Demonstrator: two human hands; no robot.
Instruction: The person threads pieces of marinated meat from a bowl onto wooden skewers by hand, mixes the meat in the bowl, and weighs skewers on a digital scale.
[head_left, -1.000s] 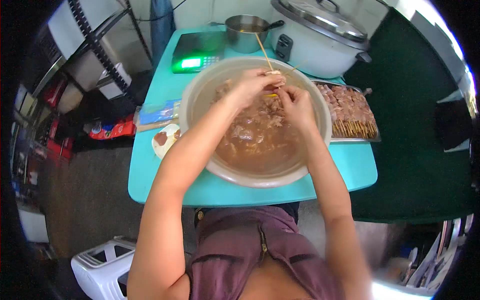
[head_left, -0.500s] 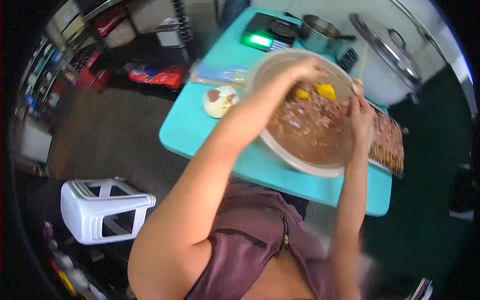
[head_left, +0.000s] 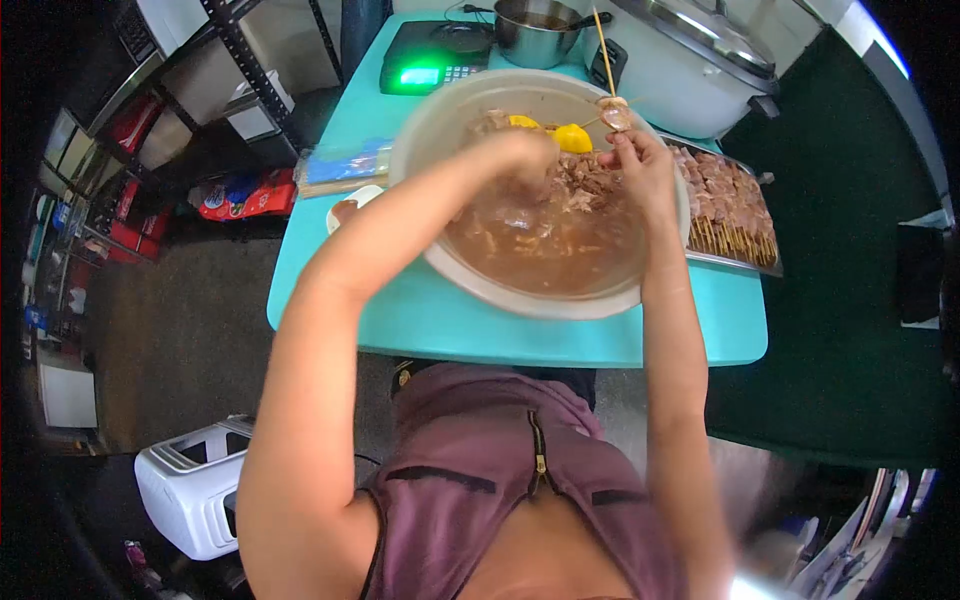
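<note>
A large pale plastic basin (head_left: pixel 412 145) stands on the turquoise table, holding raw meat pieces (head_left: pixel 585 185) in brownish liquid and some yellow lemon pieces (head_left: pixel 572 138). My left hand (head_left: pixel 525 158) reaches down into the basin over the meat, with its fingers mostly hidden and slightly blurred. At the basin's right side, my right hand (head_left: pixel 645 168) is closed on a skewer (head_left: pixel 605 62). Its stick points upward, and a piece of meat (head_left: pixel 615 114) is threaded on it just above my fingers.
Right of the basin, a metal tray (head_left: pixel 765 262) carries rows of finished meat skewers (head_left: pixel 730 205). Behind stand a lit digital scale (head_left: pixel 425 60), a metal pot (head_left: pixel 530 40) and a big lidded cooker (head_left: pixel 670 75). Packaged sticks (head_left: pixel 345 165) lie on the table's left. A white stool (head_left: pixel 190 490) lies on the floor.
My view has shifted, so the table and basin sit more to the left and higher. My left hand has moved lower, toward the meat. My right hand still holds the skewer.
</note>
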